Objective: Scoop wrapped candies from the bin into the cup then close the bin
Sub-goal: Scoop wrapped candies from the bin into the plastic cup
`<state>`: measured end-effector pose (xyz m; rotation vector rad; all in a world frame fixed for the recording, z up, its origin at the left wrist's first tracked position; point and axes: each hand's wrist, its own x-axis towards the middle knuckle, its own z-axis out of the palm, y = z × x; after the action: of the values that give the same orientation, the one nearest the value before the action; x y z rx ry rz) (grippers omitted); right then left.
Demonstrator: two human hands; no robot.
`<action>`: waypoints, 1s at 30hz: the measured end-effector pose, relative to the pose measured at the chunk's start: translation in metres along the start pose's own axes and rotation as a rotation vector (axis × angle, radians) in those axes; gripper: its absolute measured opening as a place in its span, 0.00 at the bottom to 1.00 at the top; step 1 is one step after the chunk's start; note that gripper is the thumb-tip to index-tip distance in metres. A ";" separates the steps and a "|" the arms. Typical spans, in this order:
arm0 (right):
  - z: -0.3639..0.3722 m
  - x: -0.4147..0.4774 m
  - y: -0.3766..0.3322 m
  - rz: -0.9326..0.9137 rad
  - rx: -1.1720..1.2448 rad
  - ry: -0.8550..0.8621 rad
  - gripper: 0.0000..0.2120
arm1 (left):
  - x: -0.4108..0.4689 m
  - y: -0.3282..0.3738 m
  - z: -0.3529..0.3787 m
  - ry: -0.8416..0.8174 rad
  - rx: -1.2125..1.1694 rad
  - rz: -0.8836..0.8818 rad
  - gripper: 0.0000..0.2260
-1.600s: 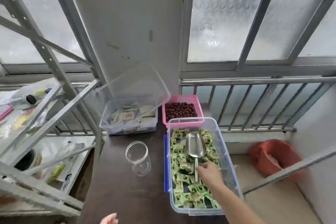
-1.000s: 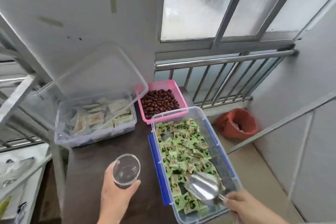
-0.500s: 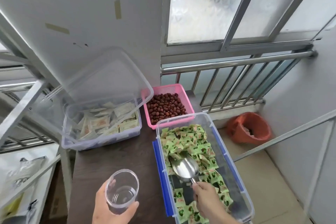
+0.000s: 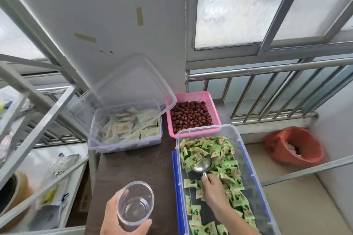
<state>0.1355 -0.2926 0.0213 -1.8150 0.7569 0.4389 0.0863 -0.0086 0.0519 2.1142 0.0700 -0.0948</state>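
Candies (image 4: 219,150) — scoop (image 4: 202,165) among them, seemingly; cup (image 4: 135,205) left.

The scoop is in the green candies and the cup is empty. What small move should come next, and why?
Probably lift the scoop with the right hand and carry it left over the cup. Its bowl is already pushed into the candies in the bin, and the left hand holds the empty cup upright beside the bin, ready to receive them.

left hand (image 4: 114,217): bare, no rings | right hand (image 4: 214,192): bare forearm, no sleeve showing
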 end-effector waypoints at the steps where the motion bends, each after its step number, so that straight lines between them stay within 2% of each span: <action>1: -0.001 0.000 0.006 -0.022 0.008 0.007 0.14 | 0.005 0.006 -0.005 0.016 -0.062 -0.003 0.44; 3: -0.009 -0.006 0.019 -0.073 0.028 0.006 0.17 | 0.001 0.030 -0.005 0.047 -0.012 0.040 0.44; 6: -0.033 -0.022 0.026 -0.132 0.103 -0.061 0.18 | 0.007 0.062 -0.002 0.007 0.044 0.046 0.47; 11: -0.091 -0.059 0.019 -0.280 0.095 -0.090 0.14 | 0.041 0.098 0.008 -0.107 0.185 0.162 0.40; 16: -0.162 -0.106 -0.019 -0.381 0.029 -0.182 0.10 | 0.067 0.119 0.020 -0.201 0.235 0.295 0.38; 20: -0.201 -0.147 -0.069 -0.324 -0.061 -0.338 0.14 | 0.078 0.133 0.031 -0.220 0.262 0.377 0.39; 23: -0.209 -0.164 -0.105 -0.301 -0.274 -0.383 0.26 | 0.078 0.142 0.039 -0.246 0.288 0.452 0.39; 27: -0.204 -0.174 -0.148 -0.265 -0.691 -0.332 0.18 | 0.072 0.149 0.045 -0.252 0.280 0.514 0.38; 30: -0.194 -0.186 -0.181 -0.349 -1.095 -0.248 0.22 | 0.067 0.152 0.046 -0.268 0.261 0.515 0.38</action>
<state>0.1108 -0.3781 0.3326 -2.7507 -0.0546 0.9311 0.1646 -0.1257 0.1506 2.2904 -0.6748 -0.0801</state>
